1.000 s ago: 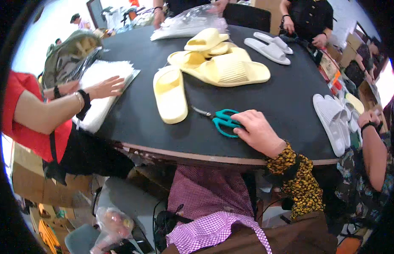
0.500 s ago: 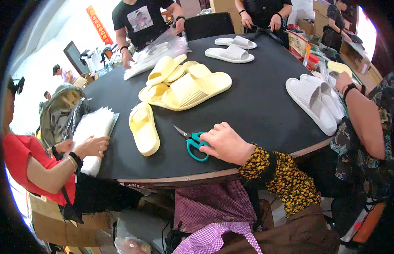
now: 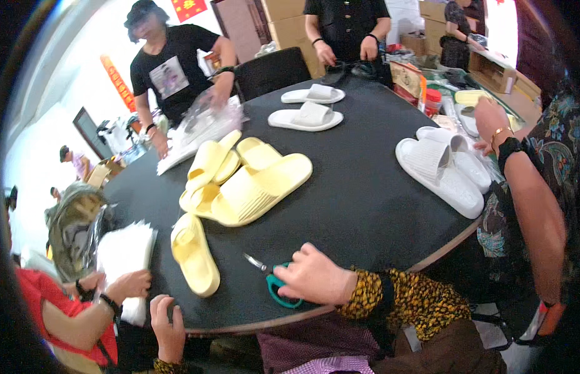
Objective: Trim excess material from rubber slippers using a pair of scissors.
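Observation:
Teal-handled scissors (image 3: 279, 290) lie on the black tabletop near its front edge, the blades pointing away to the left. My right hand (image 3: 318, 277), in a yellow-and-black patterned sleeve, closes over their handle; some fingertips are hidden. At the front left edge of the table my left hand (image 3: 168, 326) is raised with fingers apart and holds nothing. A single yellow slipper (image 3: 195, 255) is the nearest one to it. Beyond that, several yellow slippers (image 3: 259, 187) are heaped together, a large one in front.
White slippers (image 3: 438, 167) stand at the right beside a co-worker's arm (image 3: 530, 199). Another white pair (image 3: 307, 116) lies at the far side of the black table (image 3: 352, 187). At the left, a person in red holds white plastic bags (image 3: 125, 252); another handles clear bags (image 3: 199, 134) opposite.
My left hand has come into view at the front left table edge. The whole scene sits lower as the view tilts up. My right hand stays on the scissors.

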Demonstrator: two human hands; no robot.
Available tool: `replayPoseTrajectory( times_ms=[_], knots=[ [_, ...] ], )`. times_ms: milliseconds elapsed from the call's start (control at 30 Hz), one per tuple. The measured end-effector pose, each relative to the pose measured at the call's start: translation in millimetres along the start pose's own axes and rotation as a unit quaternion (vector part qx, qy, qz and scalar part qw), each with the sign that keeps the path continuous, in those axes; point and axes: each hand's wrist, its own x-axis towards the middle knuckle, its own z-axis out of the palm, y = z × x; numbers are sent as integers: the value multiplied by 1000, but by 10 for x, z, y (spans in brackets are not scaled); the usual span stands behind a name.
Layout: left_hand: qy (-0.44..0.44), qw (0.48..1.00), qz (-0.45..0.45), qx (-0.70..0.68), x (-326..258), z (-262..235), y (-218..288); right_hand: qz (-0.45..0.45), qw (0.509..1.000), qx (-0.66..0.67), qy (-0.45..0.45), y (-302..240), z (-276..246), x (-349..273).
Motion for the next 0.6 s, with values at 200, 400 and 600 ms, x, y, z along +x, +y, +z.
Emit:
replayPoseTrajectory(
  times_ms=[200, 400, 600],
  knots=[
    [-112, 989, 78, 61, 446, 629, -757, 31, 994, 102, 3, 8, -32, 14],
    [-101, 989, 98, 40, 622, 620, -662, 134, 960, 246, 1, 221, -9, 131],
    [-120, 989, 84, 8, 687, 633, -748, 239, 905, 338, 96, 331, 42, 256]
  ],
)
